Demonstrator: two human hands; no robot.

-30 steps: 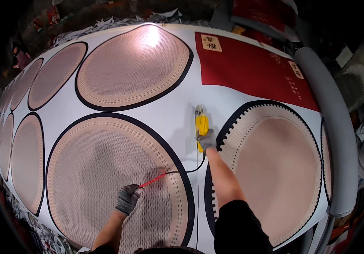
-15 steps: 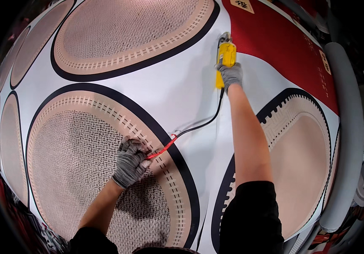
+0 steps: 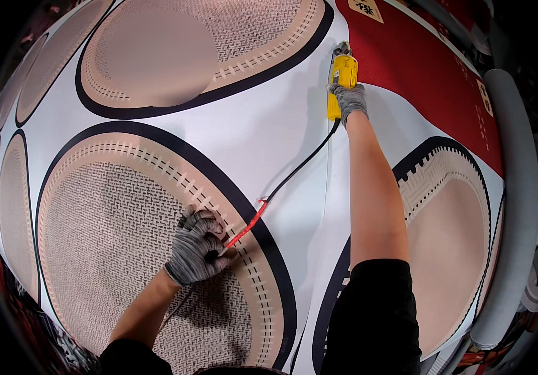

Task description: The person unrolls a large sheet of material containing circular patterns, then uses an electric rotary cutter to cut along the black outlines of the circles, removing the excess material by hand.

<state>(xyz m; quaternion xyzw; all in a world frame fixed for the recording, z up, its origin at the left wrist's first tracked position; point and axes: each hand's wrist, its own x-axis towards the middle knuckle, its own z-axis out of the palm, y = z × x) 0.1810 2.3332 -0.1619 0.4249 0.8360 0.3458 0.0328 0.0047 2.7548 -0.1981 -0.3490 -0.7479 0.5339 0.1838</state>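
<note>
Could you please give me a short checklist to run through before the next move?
1. Right hand around the yellow corded power tool: ok.
2. Left hand holding the black cord near its red-wrapped section: ok.
3. Grey gloves on both hands: ok.
4. Cord kept away from the tool's front: ok, it trails from the rear end.
5. Tool's head clear of the red printed panel: cannot tell, it sits right by the edge.
6. Tool switched off: cannot tell.

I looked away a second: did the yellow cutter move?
Yes, forward: the yellow cutter went from short of the red panel to beside its left edge.
</note>
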